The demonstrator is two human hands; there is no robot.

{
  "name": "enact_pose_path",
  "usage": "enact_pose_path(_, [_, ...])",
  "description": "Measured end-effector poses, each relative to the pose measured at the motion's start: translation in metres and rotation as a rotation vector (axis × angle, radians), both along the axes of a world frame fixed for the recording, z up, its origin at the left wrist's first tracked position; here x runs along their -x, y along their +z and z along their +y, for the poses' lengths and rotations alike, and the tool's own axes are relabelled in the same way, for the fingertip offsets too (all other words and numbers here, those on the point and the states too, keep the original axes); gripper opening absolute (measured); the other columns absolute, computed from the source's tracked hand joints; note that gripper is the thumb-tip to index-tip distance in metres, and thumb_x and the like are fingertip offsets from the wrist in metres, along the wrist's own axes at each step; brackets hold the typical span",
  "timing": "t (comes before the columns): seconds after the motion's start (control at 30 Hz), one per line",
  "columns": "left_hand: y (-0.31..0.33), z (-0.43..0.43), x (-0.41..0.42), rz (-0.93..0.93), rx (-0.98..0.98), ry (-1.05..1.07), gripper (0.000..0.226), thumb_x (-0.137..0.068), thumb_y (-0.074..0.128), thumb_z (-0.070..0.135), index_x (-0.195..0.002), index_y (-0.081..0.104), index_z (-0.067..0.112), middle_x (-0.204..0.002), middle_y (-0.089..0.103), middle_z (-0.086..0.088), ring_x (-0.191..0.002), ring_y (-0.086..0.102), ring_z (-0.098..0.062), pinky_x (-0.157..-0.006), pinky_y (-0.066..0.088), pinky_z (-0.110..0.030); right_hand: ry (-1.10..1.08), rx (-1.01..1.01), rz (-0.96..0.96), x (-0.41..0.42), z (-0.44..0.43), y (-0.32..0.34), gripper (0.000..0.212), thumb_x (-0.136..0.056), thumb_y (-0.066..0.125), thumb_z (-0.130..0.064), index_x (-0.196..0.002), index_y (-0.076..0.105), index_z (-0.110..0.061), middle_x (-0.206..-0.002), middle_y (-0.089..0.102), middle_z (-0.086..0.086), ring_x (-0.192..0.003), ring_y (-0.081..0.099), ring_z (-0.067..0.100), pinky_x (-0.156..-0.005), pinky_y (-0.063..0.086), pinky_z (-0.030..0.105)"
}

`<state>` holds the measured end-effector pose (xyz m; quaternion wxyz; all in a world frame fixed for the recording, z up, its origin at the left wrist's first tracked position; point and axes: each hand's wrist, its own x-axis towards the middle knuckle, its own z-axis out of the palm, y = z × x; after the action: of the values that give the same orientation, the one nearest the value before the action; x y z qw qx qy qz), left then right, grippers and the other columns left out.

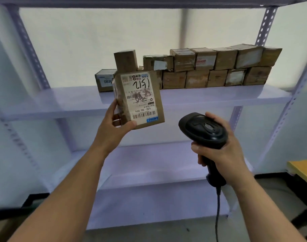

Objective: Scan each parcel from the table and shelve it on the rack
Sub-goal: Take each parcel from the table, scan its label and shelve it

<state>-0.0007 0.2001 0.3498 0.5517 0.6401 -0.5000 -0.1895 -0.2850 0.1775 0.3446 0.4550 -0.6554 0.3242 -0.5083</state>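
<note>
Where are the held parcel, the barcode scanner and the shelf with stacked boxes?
parcel (122, 100), head view, bare cardboard left of its label.
barcode scanner (204, 128), head view, top of its black head.
rack shelf (219, 97), head view, bare front surface.

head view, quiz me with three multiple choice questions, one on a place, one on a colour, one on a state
1. Where do the stacked brown boxes stand?
A) on a rack shelf
B) on the floor
C) on a chair

2. What colour is the scanner?
A) white
B) black
C) red

3. What is the left hand doing?
A) hanging empty
B) pressing flat on a shelf
C) holding the labelled parcel

Answers:
1 A, the boxes sit in two rows on the shelf board.
2 B, its head and handle are black, gripped in the right hand.
3 C, the thumb and fingers wrap the parcel's lower left corner.
</note>
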Motion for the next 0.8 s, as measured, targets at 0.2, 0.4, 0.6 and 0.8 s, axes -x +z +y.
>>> enact_pose_path(0.2, [0.017,-0.01,-0.07,0.051,0.037,0.097,0.074,-0.085,0.071,0.028,-0.146,0.031,0.041,-0.125,0.062,0.001,-0.11,0.058,-0.012,-0.099,0.048,-0.038,0.051,0.035,0.0,-0.052,-0.022,0.014,0.081,-0.072,0.076,0.013,-0.125,0.052,-0.043,-0.114,0.063,0.004,-0.051,0.061,0.026,-0.05,0.054,0.034])
enact_pose_path(0.4, [0.039,-0.03,-0.168,0.106,0.04,0.163,0.084,-0.06,0.066,0.053,-0.139,0.036,0.053,-0.118,0.066,0.004,-0.114,0.059,-0.016,-0.104,0.045,-0.048,0.068,0.077,-0.017,-0.132,-0.051,0.028,0.081,-0.072,0.075,0.015,-0.128,0.052,-0.038,-0.12,0.059,0.008,-0.052,0.06,0.027,-0.05,0.054,0.035])
enact_pose_path(0.6, [0.053,-0.058,-0.265,0.13,0.004,0.201,0.076,-0.067,0.06,0.049,-0.14,0.039,0.046,-0.102,0.065,0.008,-0.105,0.062,-0.021,-0.099,0.048,-0.047,0.08,0.107,-0.005,-0.215,-0.077,0.035,0.081,-0.072,0.076,0.013,-0.13,0.053,-0.038,-0.122,0.058,0.009,-0.052,0.06,0.031,-0.052,0.055,0.039])
enact_pose_path(0.8, [0.045,-0.107,-0.32,0.103,-0.101,0.213,0.084,-0.067,0.051,0.06,-0.146,0.035,0.037,-0.12,0.053,0.003,-0.111,0.056,-0.026,-0.095,0.051,-0.047,0.022,0.114,-0.017,-0.265,-0.097,0.036,0.081,-0.072,0.075,0.013,-0.135,0.05,-0.032,-0.122,0.058,0.004,-0.052,0.06,0.029,-0.053,0.056,0.038])
